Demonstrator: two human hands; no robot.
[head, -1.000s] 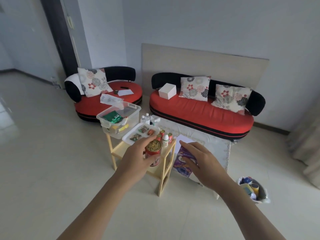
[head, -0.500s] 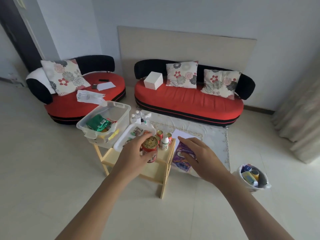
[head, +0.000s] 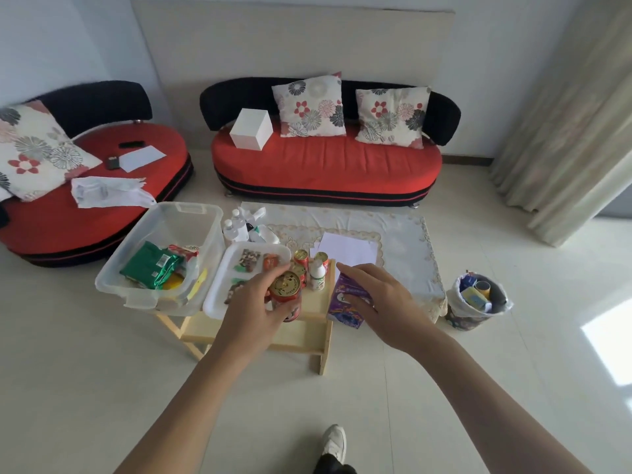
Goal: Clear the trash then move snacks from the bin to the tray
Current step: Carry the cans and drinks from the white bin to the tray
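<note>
Grip of left hand (head: pixel 253 309) wraps a cylindrical red can (head: pixel 286 297); right hand (head: pixel 379 299) grasps a boxy purple carton (head: pixel 343 314).

a home living room. beyond the fingers (head: pixel 352 270) of the right hand (head: pixel 379 302) stands a red sofa (head: pixel 325 165) with a black back and flowered cushions (head: pixel 309 104); a second sofa (head: pixel 51 227) of the same kind sits far to their left. a lace cloth (head: pixel 403 241) lies just past the fingertips, a long curtain (head: pixel 564 114) hangs far to their right, and pale glossy tiles (head: pixel 102 388) spread below them.
</note>
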